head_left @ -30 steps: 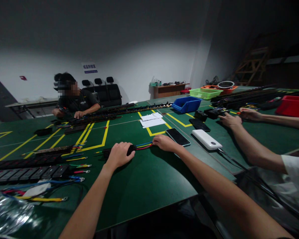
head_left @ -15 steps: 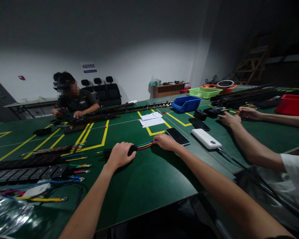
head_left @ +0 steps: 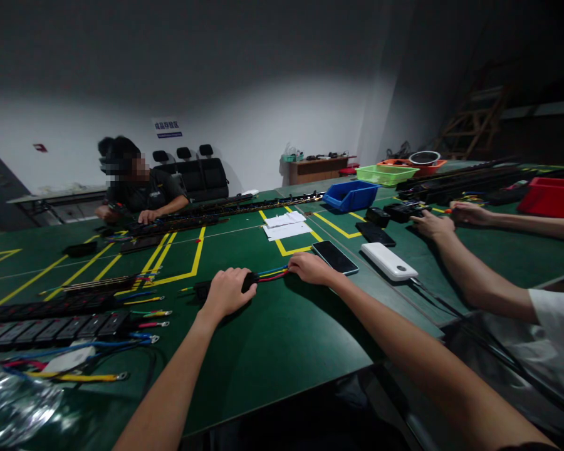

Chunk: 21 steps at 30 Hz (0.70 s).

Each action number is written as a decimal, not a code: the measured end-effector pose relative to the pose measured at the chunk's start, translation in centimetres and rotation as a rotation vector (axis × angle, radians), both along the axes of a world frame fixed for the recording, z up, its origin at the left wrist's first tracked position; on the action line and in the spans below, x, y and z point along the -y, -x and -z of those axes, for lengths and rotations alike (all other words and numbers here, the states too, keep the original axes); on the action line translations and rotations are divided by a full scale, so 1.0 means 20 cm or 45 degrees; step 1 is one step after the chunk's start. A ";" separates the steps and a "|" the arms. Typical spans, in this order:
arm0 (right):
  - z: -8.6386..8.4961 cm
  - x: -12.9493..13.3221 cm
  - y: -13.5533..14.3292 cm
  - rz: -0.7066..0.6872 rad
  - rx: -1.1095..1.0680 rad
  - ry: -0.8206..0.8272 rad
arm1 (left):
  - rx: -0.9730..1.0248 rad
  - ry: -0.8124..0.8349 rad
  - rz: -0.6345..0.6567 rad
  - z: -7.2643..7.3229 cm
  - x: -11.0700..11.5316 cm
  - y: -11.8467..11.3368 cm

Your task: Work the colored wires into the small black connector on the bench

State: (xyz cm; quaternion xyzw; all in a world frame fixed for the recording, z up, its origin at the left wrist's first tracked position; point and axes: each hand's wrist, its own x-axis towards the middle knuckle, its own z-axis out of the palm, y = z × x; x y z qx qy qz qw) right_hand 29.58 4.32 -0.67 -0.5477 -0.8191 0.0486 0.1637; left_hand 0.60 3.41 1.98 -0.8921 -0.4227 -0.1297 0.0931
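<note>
My left hand [head_left: 229, 292] is wrapped over a black block [head_left: 250, 282] on the green table, its fingers covering most of it. Blue, yellow and red wires [head_left: 272, 274] run from the block's right end. My right hand [head_left: 309, 268] pinches the far ends of these wires, and its fingertips hide the tips. Just behind my right hand lies a phone [head_left: 335, 257] with a dark screen.
Black socket strips [head_left: 56, 328] with ringed wire ends lie at the left. A white power bank [head_left: 389, 262] and another person's hands [head_left: 435, 224] are at the right. Papers [head_left: 287, 226] and a blue bin [head_left: 350, 196] stand behind. Another person [head_left: 143, 191] works across the table.
</note>
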 end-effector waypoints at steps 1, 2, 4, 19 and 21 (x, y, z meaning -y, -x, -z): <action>0.00 0.00 0.00 0.002 -0.002 0.002 | 0.003 0.004 -0.003 0.00 0.00 0.00; 0.00 0.00 0.00 0.004 -0.005 0.004 | 0.004 0.008 -0.007 0.00 0.00 0.00; 0.00 0.00 0.00 0.007 -0.013 0.005 | 0.002 0.009 -0.017 0.00 0.00 0.00; -0.02 0.01 0.01 -0.005 -0.043 0.019 | 0.006 0.042 -0.016 0.00 0.00 0.00; -0.01 0.01 0.01 -0.001 -0.044 0.016 | 0.003 0.049 -0.010 0.00 0.00 0.00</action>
